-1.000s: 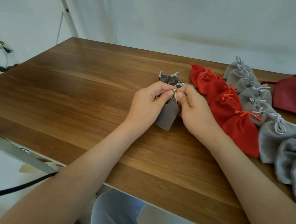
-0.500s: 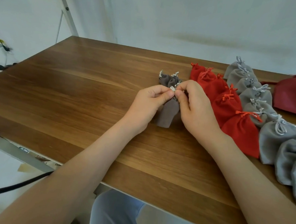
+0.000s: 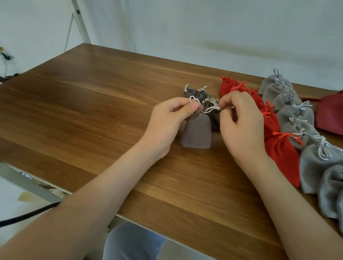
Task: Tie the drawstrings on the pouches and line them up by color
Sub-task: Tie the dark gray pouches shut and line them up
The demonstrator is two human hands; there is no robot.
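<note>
Pinching at both ends: the left hand has thumb and forefinger closed tight on one loop of the white drawstring, up at the gathered neck of the small taupe velvet pouch. The right hand nips the other loop between thumb and fingertips, just to the right of that neck, with its remaining fingers curled in. The pouch sits between the two hands, neck up, bottom edge down at the brown wooden table, near the middle of the tabletop. Whether it rests there or hangs just clear, I cannot tell. Right behind it lie more taupe pouches, bunched together, white cord ends showing. To the right runs a row of red fabric pouches with orange ties, partly hidden by the right hand. Beside them is a row of light grey fabric pouches, overlapping one another, white bows on top. At the far right edge lies a larger dark red cloth bag. A black cable trails below the table's near left corner
</note>
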